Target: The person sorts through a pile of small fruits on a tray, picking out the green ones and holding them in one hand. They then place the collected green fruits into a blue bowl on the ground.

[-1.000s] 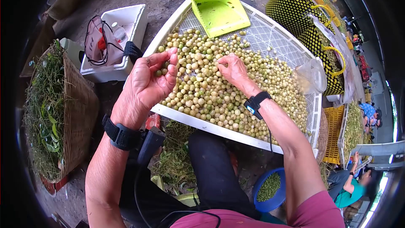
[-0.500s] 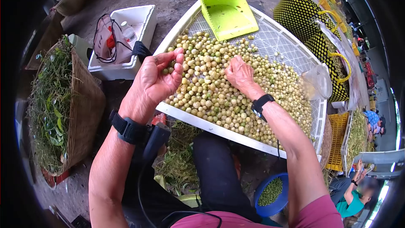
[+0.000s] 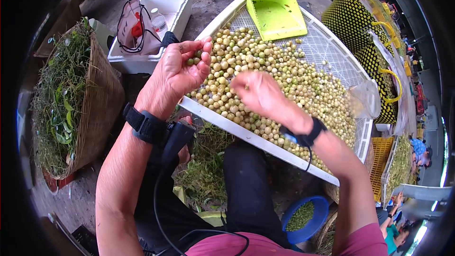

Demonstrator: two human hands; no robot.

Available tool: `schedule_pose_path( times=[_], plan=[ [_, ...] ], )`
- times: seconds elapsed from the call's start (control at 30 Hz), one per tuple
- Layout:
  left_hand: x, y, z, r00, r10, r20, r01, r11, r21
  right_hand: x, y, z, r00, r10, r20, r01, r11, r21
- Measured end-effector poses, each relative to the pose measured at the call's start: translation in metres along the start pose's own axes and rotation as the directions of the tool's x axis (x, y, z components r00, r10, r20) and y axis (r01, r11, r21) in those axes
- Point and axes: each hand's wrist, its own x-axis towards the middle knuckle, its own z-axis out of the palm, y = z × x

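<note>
At the bottom right of the frame sits a round blue plastic bowl (image 3: 322, 208) with little green fruits inside. On the left side stands a brown woven basket (image 3: 102, 109) full of green leaves and stalks.

A bit higher, left of the middle, the left hand (image 3: 175, 73) is turned palm up over the near left corner of the tray. Its fingers curl in, and it holds a few small round green fruits (image 3: 193, 60) against the palm. The right hand (image 3: 258, 96) is in the middle of the frame, just over the heap. It is blurry, so I cannot tell if it holds anything.

Under the hands lies a big flat white plastic mesh tray (image 3: 246, 135). A heap of small round pale yellow-green fruits (image 3: 284, 73) fills most of it.

At the top middle, a lime green plastic scoop (image 3: 279, 12) lies on the far end of the tray, just beside the heap. A white foam box (image 3: 182, 4) sits at the upper left. Black and yellow woven bags (image 3: 350, 21) stand at the upper right.
</note>
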Motion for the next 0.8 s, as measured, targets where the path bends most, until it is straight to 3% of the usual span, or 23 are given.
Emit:
schedule_pose_path(
  times=[0.03,0.1,0.13,0.2,0.23,0.27,0.37,0.4,0.5,0.6,0.7,0.8],
  plan=[
    [0.0,0.0,0.0,1.0,-0.001,0.007,0.001,1.0,0.005,0.013,0.018,0.003,0.994,0.001,-0.113,0.0,1.0,0.01],
    [0.002,0.0,0.002,1.0,0.001,0.01,-0.002,1.0,0.017,0.031,0.045,0.016,0.959,-0.144,-0.246,0.089,0.972,-0.219],
    [0.002,-0.002,0.005,1.0,-0.004,-0.001,0.004,1.0,0.0,0.04,0.047,0.017,0.992,-0.026,-0.121,-0.017,0.939,-0.345],
    [0.003,-0.005,0.005,1.0,-0.012,-0.021,0.011,1.0,-0.015,0.044,0.048,0.024,0.999,0.009,-0.048,-0.028,0.906,-0.423],
    [0.003,-0.004,0.002,0.998,-0.042,0.051,0.042,0.999,0.007,0.043,0.048,0.028,1.0,0.028,-0.011,-0.03,0.888,-0.46],
    [0.004,-0.004,0.0,0.999,-0.038,0.027,0.038,0.999,0.001,0.042,0.05,0.03,0.995,-0.078,-0.069,0.036,0.88,-0.473],
    [0.001,-0.006,0.001,1.0,-0.024,-0.012,0.024,1.0,-0.002,0.041,0.063,0.028,0.992,-0.016,-0.129,-0.037,0.917,-0.397],
    [0.001,-0.006,0.0,1.0,-0.017,-0.021,0.017,1.0,-0.001,0.042,0.068,0.021,0.991,0.073,-0.112,-0.101,0.959,-0.264],
    [-0.002,-0.005,0.003,0.999,-0.008,-0.032,0.008,1.0,0.0,0.043,0.082,-0.008,0.943,0.166,-0.29,-0.174,0.985,-0.001],
    [-0.001,-0.007,0.004,1.0,-0.015,0.007,0.015,1.0,0.007,0.046,0.1,-0.012,0.953,0.115,-0.28,-0.167,0.971,-0.173],
    [0.0,-0.013,0.01,0.998,-0.002,-0.062,0.001,1.0,-0.01,0.052,0.101,-0.002,0.951,0.124,-0.284,-0.219,0.919,-0.329],
    [0.002,-0.014,0.006,1.0,-0.01,-0.017,0.011,1.0,0.01,0.055,0.103,-0.001,0.959,0.14,-0.245,-0.219,0.916,-0.335]
  ],
)
